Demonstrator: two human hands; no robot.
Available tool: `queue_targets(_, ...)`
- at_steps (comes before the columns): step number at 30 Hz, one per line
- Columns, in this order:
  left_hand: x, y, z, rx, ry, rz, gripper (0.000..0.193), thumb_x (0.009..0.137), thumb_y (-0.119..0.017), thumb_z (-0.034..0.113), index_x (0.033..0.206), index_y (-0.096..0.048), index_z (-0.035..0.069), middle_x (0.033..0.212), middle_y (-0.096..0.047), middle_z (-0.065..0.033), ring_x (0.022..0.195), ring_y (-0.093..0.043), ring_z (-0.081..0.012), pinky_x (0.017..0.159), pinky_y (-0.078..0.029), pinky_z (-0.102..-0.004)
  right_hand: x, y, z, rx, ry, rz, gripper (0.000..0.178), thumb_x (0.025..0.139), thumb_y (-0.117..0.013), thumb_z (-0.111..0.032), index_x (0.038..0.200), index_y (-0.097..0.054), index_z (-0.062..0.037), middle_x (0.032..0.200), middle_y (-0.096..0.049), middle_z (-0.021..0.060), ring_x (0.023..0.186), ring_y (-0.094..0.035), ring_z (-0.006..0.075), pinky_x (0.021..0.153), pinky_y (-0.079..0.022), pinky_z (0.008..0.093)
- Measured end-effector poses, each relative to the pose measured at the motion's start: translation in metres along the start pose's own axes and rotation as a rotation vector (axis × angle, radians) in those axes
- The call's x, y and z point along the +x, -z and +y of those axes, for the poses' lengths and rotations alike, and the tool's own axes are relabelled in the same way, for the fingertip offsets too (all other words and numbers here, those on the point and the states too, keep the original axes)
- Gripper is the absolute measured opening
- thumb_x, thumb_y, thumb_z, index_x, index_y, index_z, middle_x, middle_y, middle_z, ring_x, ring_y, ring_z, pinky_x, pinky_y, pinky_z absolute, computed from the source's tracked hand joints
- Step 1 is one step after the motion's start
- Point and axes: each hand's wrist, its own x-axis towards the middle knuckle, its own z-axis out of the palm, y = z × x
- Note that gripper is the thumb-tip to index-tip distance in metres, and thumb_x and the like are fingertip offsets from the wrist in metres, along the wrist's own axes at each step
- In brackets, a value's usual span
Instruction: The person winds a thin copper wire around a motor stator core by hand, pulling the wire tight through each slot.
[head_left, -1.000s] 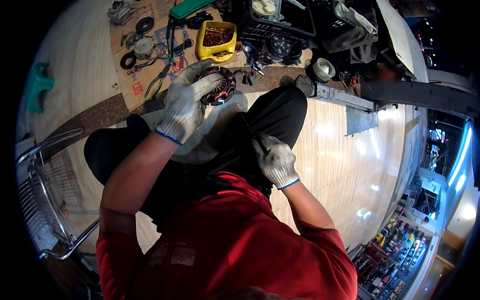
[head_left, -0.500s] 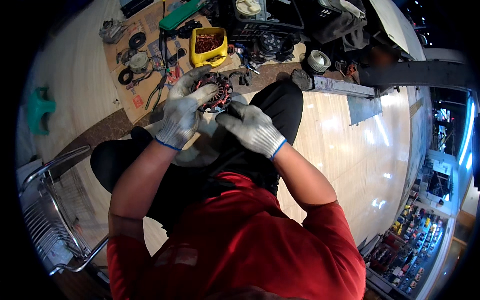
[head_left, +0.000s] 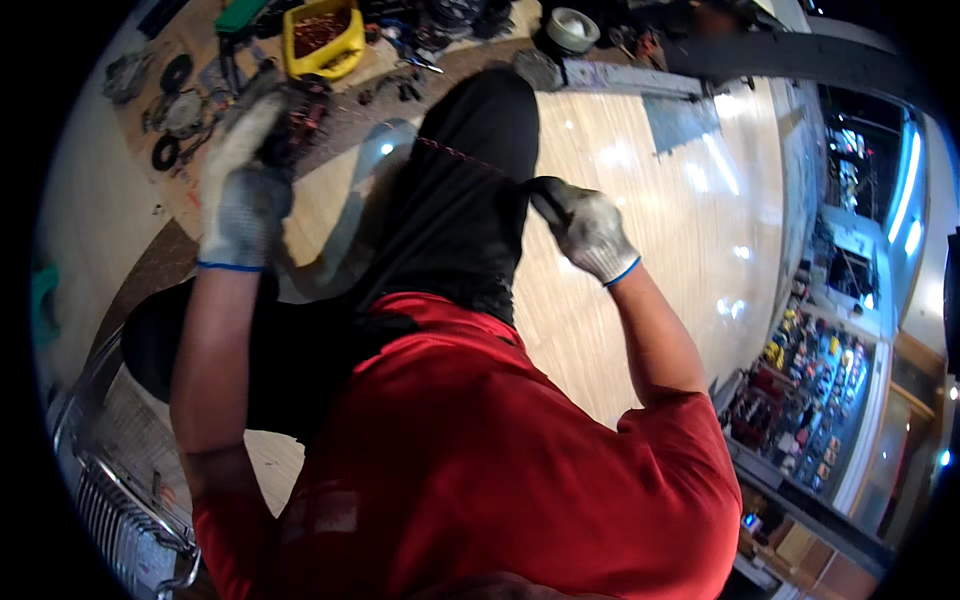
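Note:
My left hand (head_left: 243, 195), in a white work glove with a dark palm, is closed on a round motor stator (head_left: 308, 112) with dark reddish windings. Motion smears both the hand and the stator. Out to the right, beside my raised knee, my gloved right hand (head_left: 588, 225) is a fist round the end of a thin reddish copper wire (head_left: 462, 156). That wire stretches across the black trouser leg toward the stator; its left part is too faint to follow.
Beyond my hands stands a cut-open yellow jug (head_left: 345, 50) of copper scraps. Loose motor parts (head_left: 180, 112) lie on cardboard at far left. A white cylindrical part (head_left: 572, 32) sits near a metal beam (head_left: 630, 78). A chrome-wire chair (head_left: 125, 510) is at lower left.
My hands have moved apart: the left with the stator to the left, the right out to the right. A copper wire now spans between them. The view has shifted too.

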Motion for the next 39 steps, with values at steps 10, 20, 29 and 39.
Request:
queue_targets(10, 0.029, 0.034, -0.022, -0.470, 0.244, 0.037, 0.031, 0.101, -0.047, 0.010, 0.130, -0.055, 0.001, 0.138, -0.052, -0.0164, 0.125, -0.055, -0.0229, 0.104, -0.050, -0.0299, -0.225, 0.016, 0.208, -0.538, -0.701, -0.347, 0.043, 0.098, -0.039, -0.052, 0.103, -0.068, -0.0201, 0.094, -0.072, 0.0125, 0.088, -0.068, 0.0375, 0.071, -0.053, 0.0509)
queue_targets(20, 0.021, 0.019, -0.022, -0.193, 0.161, 0.072, 0.042, 0.102, -0.047, 0.021, 0.142, -0.044, 0.006, 0.143, -0.047, -0.0164, 0.133, -0.047, -0.0263, 0.110, -0.044, -0.0376, -0.428, 0.087, 0.194, -0.816, -1.220, -0.643, 0.030, 0.097, -0.044, -0.031, 0.101, -0.070, -0.0153, 0.102, -0.071, 0.0163, 0.096, -0.069, 0.0359, 0.075, -0.056, 0.0487)
queue_targets(29, 0.001, 0.025, -0.024, -0.391, 0.174, -0.107, 0.039, 0.096, -0.057, 0.012, 0.133, -0.053, 0.002, 0.125, -0.061, -0.0171, 0.113, -0.062, -0.0246, 0.091, -0.055, -0.0362, -0.542, -0.062, 0.209, -0.133, -1.156, -1.260, 0.063, 0.084, -0.063, -0.053, 0.134, -0.058, -0.0159, 0.136, -0.058, 0.0129, 0.130, -0.051, 0.0292, 0.109, -0.039, 0.0381)
queue_targets(39, -0.015, -0.017, 0.013, -0.423, 0.154, -0.253, 0.048, 0.091, -0.060, 0.008, 0.137, -0.048, 0.003, 0.121, -0.061, -0.0147, 0.111, -0.063, -0.0257, 0.094, -0.055, -0.0389, -0.056, -0.028, 0.065, 0.513, -0.427, 0.394, 0.025, 0.098, -0.058, -0.011, 0.119, -0.065, 0.0001, 0.112, -0.070, 0.0109, 0.103, -0.065, 0.0186, 0.093, -0.049, 0.0304)
